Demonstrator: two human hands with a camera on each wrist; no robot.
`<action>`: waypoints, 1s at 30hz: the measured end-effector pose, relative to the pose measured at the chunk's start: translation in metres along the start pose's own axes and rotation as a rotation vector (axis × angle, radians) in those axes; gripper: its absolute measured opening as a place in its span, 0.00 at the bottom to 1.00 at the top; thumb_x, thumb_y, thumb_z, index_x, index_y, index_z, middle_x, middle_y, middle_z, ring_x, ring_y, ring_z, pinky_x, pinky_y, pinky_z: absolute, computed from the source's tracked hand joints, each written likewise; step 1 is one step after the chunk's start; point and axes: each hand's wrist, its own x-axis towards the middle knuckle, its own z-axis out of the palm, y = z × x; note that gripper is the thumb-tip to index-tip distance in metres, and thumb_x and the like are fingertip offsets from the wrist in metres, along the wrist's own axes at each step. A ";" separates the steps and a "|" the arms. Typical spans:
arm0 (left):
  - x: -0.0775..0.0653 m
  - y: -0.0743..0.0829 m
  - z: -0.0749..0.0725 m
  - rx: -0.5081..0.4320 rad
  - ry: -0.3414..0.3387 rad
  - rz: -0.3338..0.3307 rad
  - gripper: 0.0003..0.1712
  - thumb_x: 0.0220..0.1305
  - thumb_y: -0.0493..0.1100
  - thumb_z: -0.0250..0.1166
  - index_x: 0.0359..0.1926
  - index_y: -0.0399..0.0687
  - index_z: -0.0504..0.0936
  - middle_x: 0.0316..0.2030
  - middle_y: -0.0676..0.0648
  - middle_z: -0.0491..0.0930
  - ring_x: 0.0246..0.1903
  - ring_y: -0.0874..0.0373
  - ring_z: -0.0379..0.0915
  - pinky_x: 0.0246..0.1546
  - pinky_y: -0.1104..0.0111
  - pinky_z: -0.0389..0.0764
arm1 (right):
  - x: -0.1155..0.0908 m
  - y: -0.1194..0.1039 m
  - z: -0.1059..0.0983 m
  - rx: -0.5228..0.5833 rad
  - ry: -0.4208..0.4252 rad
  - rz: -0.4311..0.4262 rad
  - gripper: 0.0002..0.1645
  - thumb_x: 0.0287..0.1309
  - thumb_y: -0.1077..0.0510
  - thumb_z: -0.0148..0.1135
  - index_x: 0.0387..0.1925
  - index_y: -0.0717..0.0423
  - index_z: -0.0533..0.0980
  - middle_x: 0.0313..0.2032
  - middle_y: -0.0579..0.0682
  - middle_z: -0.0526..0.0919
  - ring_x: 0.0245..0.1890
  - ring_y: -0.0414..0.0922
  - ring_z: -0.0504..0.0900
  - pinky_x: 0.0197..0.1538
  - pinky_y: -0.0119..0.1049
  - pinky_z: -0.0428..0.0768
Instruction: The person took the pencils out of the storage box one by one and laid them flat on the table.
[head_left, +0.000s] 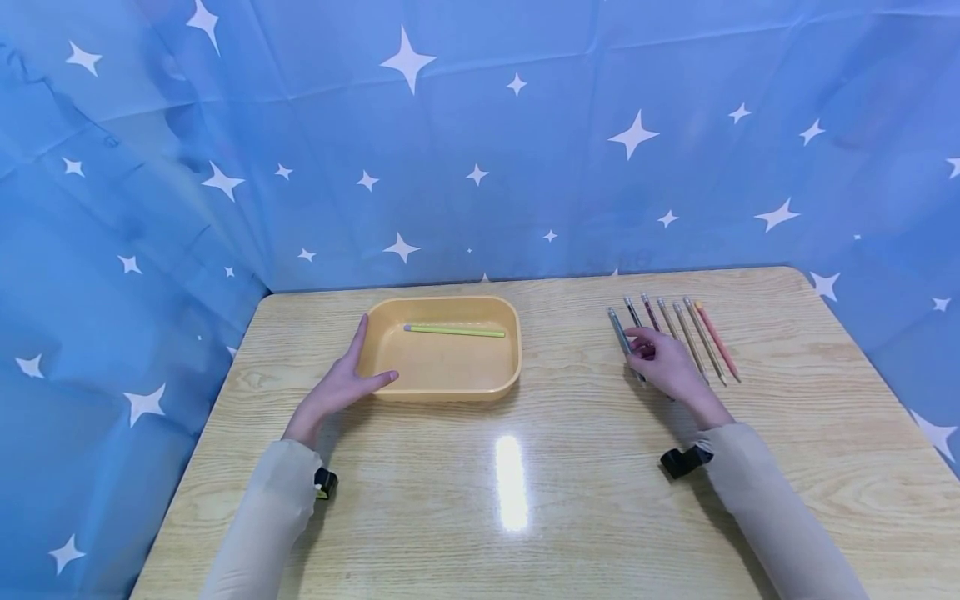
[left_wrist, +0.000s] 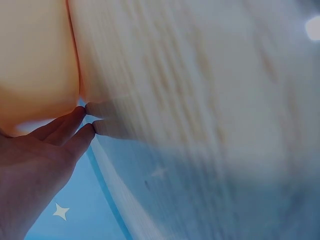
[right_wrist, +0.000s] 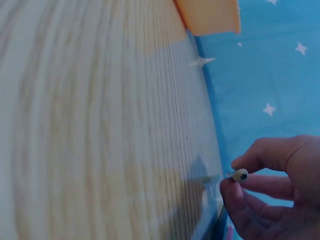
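Observation:
My right hand (head_left: 663,362) pinches a dark teal pencil (head_left: 618,327) between thumb and fingertips; in the right wrist view the pencil's end (right_wrist: 240,175) pokes out toward the camera. That pencil is leftmost in a slanting row. Beside it lie two dark pencils, several brownish ones and a red pencil (head_left: 717,340) at the far right. My left hand (head_left: 341,387) rests at the left side of a yellow-orange tray (head_left: 442,392), fingers stretched along its outer wall and thumb over the near rim. Inside the tray lies a yellow-green pencil (head_left: 455,331).
Everything sits on a light wood-grain table (head_left: 592,500) with a bright reflection near its middle. A blue curtain with white stars (head_left: 525,133) hangs behind the back edge and along the left. A black wrist camera (head_left: 685,461) is strapped at the right cuff.

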 end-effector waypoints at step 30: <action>0.003 -0.005 -0.001 -0.018 -0.008 0.011 0.62 0.62 0.47 0.67 0.75 0.53 0.25 0.75 0.40 0.28 0.72 0.37 0.29 0.67 0.42 0.40 | 0.003 0.002 0.001 -0.110 0.026 0.039 0.20 0.62 0.62 0.59 0.52 0.71 0.74 0.34 0.57 0.81 0.30 0.49 0.79 0.29 0.39 0.72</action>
